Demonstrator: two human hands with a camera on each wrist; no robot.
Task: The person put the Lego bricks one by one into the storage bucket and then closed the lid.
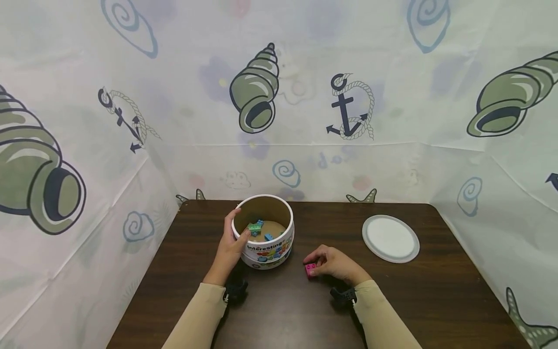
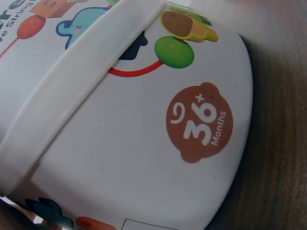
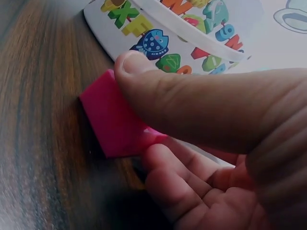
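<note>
A round white tub (image 1: 267, 257) with colourful printing stands upright near the back of the table. My left hand (image 1: 230, 245) grips its left rim, thumb over the front edge and fingers around the side. Inside lie a green toy brick (image 1: 255, 228) and a few blue bricks (image 1: 268, 237). To the right of the tub, my right hand (image 1: 333, 264) pinches a pink toy brick (image 1: 310, 269) between thumb and fingers, low over the table. The right wrist view shows the thumb pressed along one side of the pink brick (image 3: 112, 117). The left wrist view is filled by the tub's printed wall (image 2: 129, 139).
A round white lid (image 1: 390, 239) lies flat on the dark wooden table (image 1: 287, 315) at the back right. Behind and beside the table hangs a pale sheet (image 1: 305, 169) printed with shells and anchors.
</note>
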